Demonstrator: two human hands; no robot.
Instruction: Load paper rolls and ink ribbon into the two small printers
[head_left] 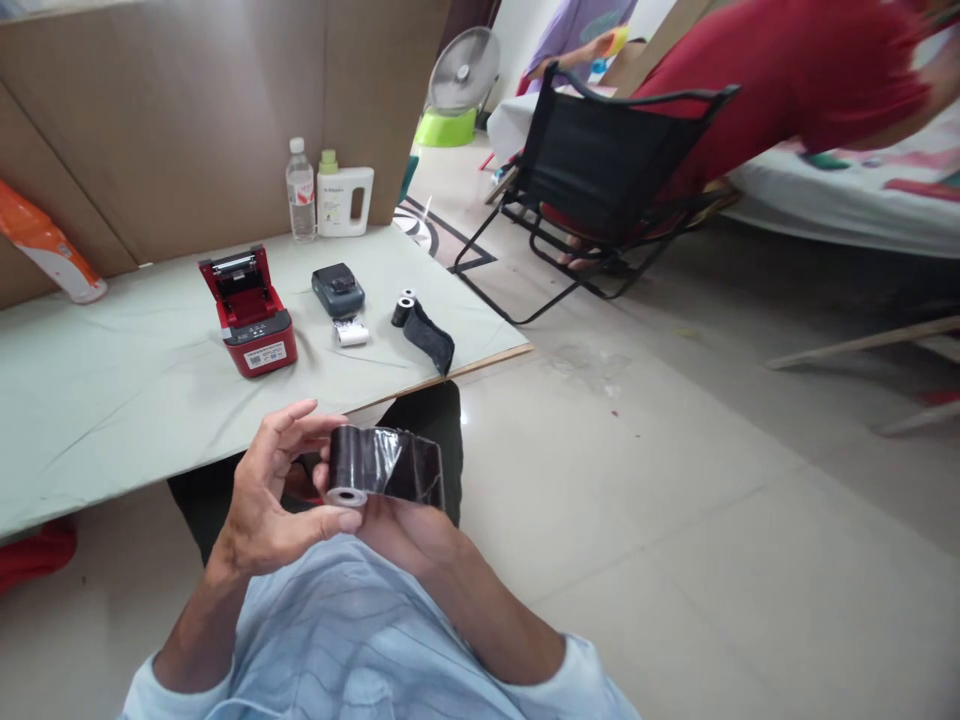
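Note:
A glossy black roll of paper (346,458) with a pale core is held up in front of my lap. A loose black strip (418,465) extends from it to the right. My left hand (274,500) grips the roll's left side, thumb at the lower end and fingers near the top. My right hand (401,530) lies under and behind the roll and strip, closed against them; most of its fingers are hidden. On the table ahead stand a red receipt printer (259,335) with its lid up and a small dark portable printer (337,290).
A white paper roll (351,335) and dark rolls with a black strip (427,335) lie on the pale table (135,400). Bottles (301,195) stand by a cardboard partition (225,110). To the right are a folding chair (600,160), a person in red (780,80) and a fan (463,75).

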